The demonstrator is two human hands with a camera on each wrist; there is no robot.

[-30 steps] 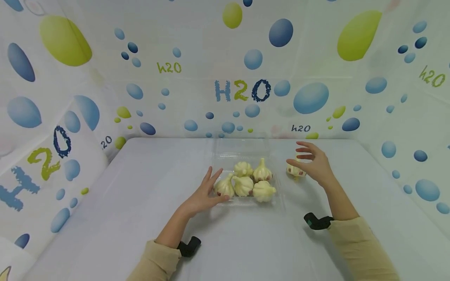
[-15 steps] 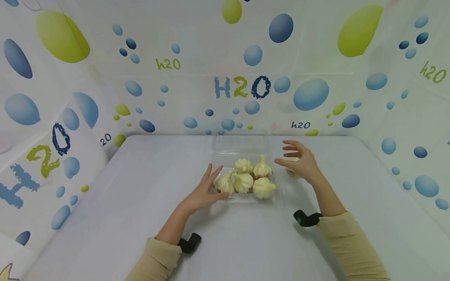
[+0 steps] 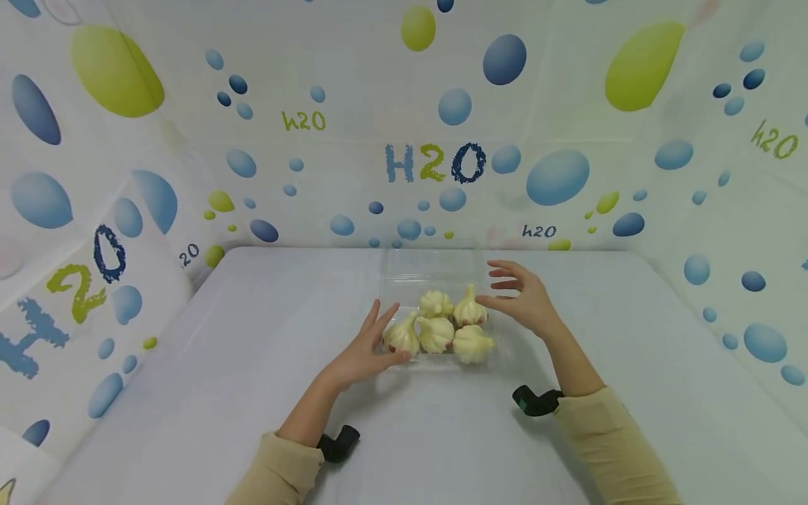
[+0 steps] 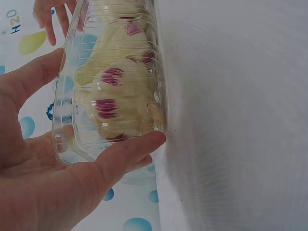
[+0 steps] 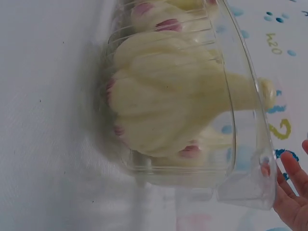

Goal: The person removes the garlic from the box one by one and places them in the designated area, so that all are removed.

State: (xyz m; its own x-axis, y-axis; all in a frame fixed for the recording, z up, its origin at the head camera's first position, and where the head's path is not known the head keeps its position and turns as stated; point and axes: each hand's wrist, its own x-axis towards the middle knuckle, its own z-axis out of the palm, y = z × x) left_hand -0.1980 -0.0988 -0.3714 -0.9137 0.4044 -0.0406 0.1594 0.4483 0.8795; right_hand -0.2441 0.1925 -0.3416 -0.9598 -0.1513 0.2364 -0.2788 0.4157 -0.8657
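A clear plastic clamshell box (image 3: pixel 435 359) with its lid (image 3: pixel 432 263) standing open at the back holds several garlic bulbs (image 3: pixel 437 334). My left hand (image 3: pixel 362 354) spans the box's left end, fingers spread and fairly straight. In the left wrist view its thumb lies along the front wall by a purple-streaked bulb (image 4: pixel 113 106). Just off the box's right back corner is my right hand (image 3: pixel 520 305), fingers loosely bent, thumb tip beside the bulb (image 3: pixel 470 308) with an upright stem. In the right wrist view no thing shows between the right hand's fingers (image 5: pixel 293 166).
A white table (image 3: pixel 284 315) spreads around the box. Behind and beside it hangs a white sheet (image 3: pixel 353 161) printed with drops and H2O lettering. Each wrist carries a small black camera, the left camera (image 3: pixel 339 444) and the right camera (image 3: pixel 536 400).
My right hand has moved left toward the box's right side. The loose garlic bulb seen behind it earlier is hidden from view now. The left hand has stayed at the box.
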